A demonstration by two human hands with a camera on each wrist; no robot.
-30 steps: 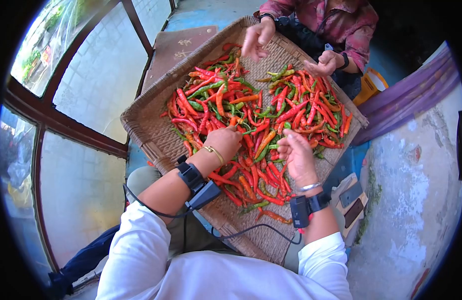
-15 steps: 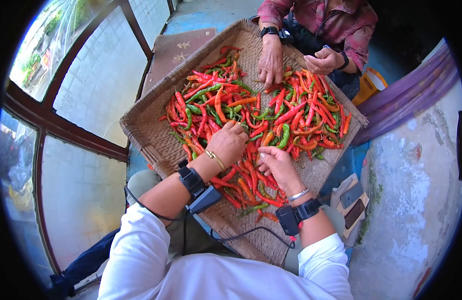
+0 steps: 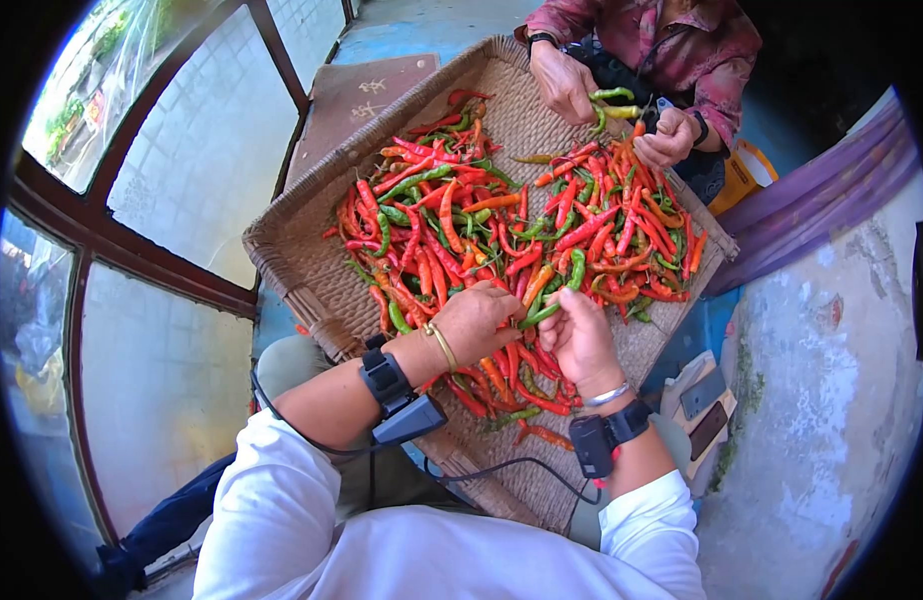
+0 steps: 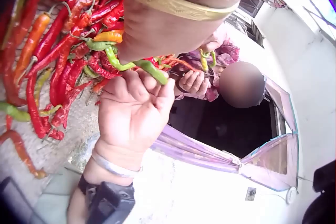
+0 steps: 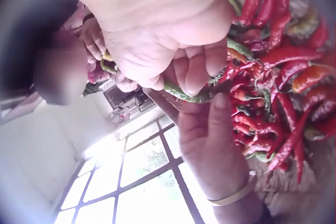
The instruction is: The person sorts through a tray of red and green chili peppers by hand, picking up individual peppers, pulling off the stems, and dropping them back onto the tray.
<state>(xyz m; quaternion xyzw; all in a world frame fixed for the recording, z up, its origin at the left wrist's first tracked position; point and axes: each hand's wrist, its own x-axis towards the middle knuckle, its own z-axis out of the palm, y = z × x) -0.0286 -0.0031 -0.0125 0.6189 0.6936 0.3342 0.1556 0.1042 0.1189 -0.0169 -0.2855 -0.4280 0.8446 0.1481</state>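
A green chili pepper [image 3: 539, 315] spans the gap between my two hands, low over the pile. My right hand [image 3: 582, 340] grips it with fingers curled round it, its end poking past them in the left wrist view. My left hand [image 3: 477, 322] pinches the opposite end between thumb and fingers, as the right wrist view shows. Beneath both hands spreads a heap of red, orange and green chili peppers [image 3: 442, 215]. The heap lies in a large woven basket tray [image 3: 302, 250]. Another green pepper [image 3: 577, 268] shows just beyond my right fingertips.
Across the tray another person's hands [image 3: 567, 85] hold several green peppers [image 3: 617, 110]. Framed windows [image 3: 172, 230] stand on the left. A peeling wall [image 3: 812, 400] and purple curtain [image 3: 812, 215] are on the right, near two phones [image 3: 702, 392]. A cable [image 3: 512, 462] hangs between my wrists.
My left hand has come down toward me and to the right, meeting my right hand at the green pepper. The other person's hand has lifted from the heap with green peppers.
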